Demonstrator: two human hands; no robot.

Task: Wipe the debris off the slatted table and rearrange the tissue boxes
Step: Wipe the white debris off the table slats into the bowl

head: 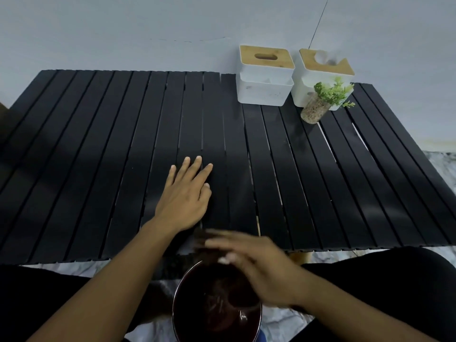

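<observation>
Left hand (pixel 185 193) lies flat on the slatted worktop (pixel 74 156), grip spread, holding nothing. Right hand (pixel 256 265) is blurred above a dark bowl (pixel 217 314) at the near edge; its grip state cannot be determined. Two tissue boxes (pixel 265 75) (pixel 320 77) stand side by side well beyond both hands, a small plant (pixel 325 99) just before the right-hand box.

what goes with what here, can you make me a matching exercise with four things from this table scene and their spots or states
Things:
1. left hand
2. right hand
3. small plant in a glass jar
4. dark round bowl

States:
A. below the table's near edge
B. flat on the black slats
C. in front of the right tissue box
D. blurred, above the bowl

Pairs: 1-B, 2-D, 3-C, 4-A
</observation>
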